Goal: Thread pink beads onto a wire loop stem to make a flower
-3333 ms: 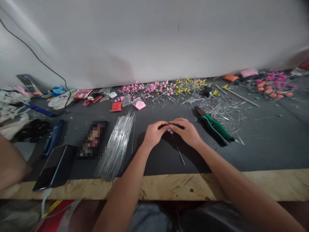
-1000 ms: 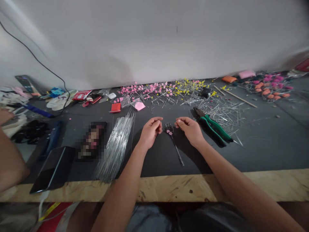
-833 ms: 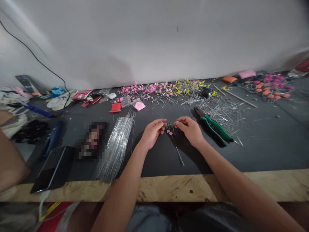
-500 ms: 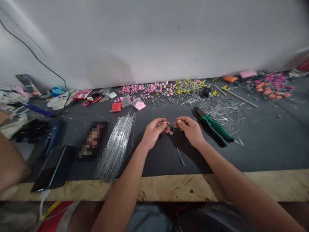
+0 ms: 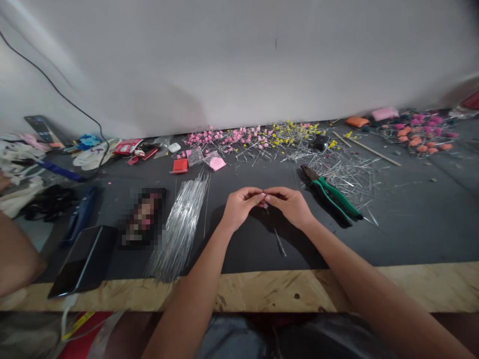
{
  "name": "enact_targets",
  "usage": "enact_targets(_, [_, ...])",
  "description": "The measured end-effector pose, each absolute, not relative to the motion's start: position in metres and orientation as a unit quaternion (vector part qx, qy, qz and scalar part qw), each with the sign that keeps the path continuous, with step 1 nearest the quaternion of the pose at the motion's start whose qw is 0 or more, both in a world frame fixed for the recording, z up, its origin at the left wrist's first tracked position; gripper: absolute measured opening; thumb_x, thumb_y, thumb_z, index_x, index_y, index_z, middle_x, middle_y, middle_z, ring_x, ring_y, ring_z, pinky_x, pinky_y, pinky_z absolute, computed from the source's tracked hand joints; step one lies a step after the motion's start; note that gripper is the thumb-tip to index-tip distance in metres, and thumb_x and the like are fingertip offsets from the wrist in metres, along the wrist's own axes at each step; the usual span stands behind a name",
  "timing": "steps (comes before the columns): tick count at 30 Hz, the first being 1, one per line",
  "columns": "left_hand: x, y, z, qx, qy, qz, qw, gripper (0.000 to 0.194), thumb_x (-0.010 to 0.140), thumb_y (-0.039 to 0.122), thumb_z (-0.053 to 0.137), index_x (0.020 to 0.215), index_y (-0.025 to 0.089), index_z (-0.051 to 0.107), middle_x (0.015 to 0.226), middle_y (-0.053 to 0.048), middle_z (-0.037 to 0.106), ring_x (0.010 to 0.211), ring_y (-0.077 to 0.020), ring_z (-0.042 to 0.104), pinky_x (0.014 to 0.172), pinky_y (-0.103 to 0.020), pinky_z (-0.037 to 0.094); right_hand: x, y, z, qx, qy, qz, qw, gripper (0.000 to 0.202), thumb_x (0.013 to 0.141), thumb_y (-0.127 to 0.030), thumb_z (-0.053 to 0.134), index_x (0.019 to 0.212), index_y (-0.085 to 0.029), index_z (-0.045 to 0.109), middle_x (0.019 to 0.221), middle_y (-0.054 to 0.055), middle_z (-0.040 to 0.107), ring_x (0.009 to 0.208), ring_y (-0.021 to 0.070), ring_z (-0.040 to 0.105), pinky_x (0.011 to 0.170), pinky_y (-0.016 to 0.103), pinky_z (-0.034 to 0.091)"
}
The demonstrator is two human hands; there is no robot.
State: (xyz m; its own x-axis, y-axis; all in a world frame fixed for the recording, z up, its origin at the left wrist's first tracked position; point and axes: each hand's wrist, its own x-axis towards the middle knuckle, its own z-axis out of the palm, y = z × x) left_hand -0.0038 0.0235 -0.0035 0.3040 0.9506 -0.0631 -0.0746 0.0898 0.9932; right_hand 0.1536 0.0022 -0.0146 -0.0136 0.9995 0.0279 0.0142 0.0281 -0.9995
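My left hand (image 5: 240, 205) and my right hand (image 5: 291, 205) meet above the table's middle, thumbs and fingers pinched together. A small pink lump (image 5: 265, 205) shows just under the joined fingertips, which hide most of what they pinch. Below it, a thin silvery wire (image 5: 279, 242) with a thicker, twisted-looking end slants toward the table's front edge. Right of my right hand lie green-handled pliers (image 5: 333, 197). To the left of my left hand is a bundle of straight silvery wires (image 5: 183, 224).
Pink-tipped wires (image 5: 232, 138) and yellow-tipped wires (image 5: 295, 133) line the wall, with loose wire pieces (image 5: 344, 172) behind the pliers. A blurred-out phone-like object (image 5: 144, 219) and a dark box-shaped device (image 5: 84, 259) lie left. Another person's arm (image 5: 18, 254) enters at far left.
My two hands have come together from slightly apart, and their fingertips now touch over the pink lump. The pliers and wire bundle have stayed in place.
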Motion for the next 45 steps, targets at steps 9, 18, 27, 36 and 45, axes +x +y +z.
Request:
enact_targets(9, [-0.002,0.021,-0.001,0.522,0.412,0.411,0.624,0.024,0.068,0.03,0.069,0.083,0.012,0.064,0.072,-0.005,0.067,0.067,-0.0156,0.065,0.073,-0.034,0.052,0.154,0.002,-0.013,-0.524,-0.547,0.442,0.481,0.021,0.072,-0.04,0.061,0.08,-0.023,0.068,0.072,0.001,0.067,0.068,0.0158,0.059,0.066,0.029,0.046])
enact_targets(18, [-0.002,0.025,-0.006,0.49,0.432,0.457,0.604,0.017,0.07,0.027,0.066,0.078,0.013,0.061,0.064,-0.001,0.064,0.061,-0.0117,0.062,0.064,-0.026,0.051,0.156,0.004,-0.012,-0.493,-0.514,0.467,0.524,0.022,0.076,-0.042,0.056,0.075,-0.021,0.059,0.067,-0.002,0.054,0.061,0.0107,0.047,0.059,0.024,0.039])
enact_targets(27, [-0.002,0.028,-0.009,0.462,0.442,0.471,0.607,0.022,0.069,0.031,0.067,0.081,0.014,0.059,0.07,-0.003,0.064,0.062,-0.0122,0.062,0.063,-0.028,0.051,0.156,0.011,-0.017,-0.472,-0.378,0.545,0.581,0.017,0.071,-0.037,0.061,0.071,-0.021,0.054,0.06,-0.004,0.052,0.047,0.0073,0.042,0.045,0.022,0.031])
enact_targets(36, [-0.001,0.03,-0.011,0.447,0.439,0.482,0.613,0.022,0.07,0.029,0.065,0.087,0.015,0.06,0.07,-0.001,0.062,0.061,-0.0114,0.06,0.062,-0.027,0.05,0.158,0.011,-0.018,-0.445,-0.35,0.583,0.582,0.022,0.068,-0.032,0.065,0.086,-0.02,0.061,0.087,0.002,0.064,0.071,0.0127,0.061,0.058,0.025,0.046])
enact_targets(45, [-0.005,0.031,-0.015,0.459,0.456,0.498,0.578,0.025,0.074,0.039,0.061,0.082,0.014,0.062,0.064,0.001,0.055,0.053,-0.0071,0.052,0.052,-0.021,0.045,0.157,0.011,-0.022,-0.485,-0.393,0.526,0.578,0.025,0.068,-0.041,0.065,0.075,-0.018,0.058,0.068,0.0,0.061,0.054,0.0103,0.056,0.043,0.021,0.04])
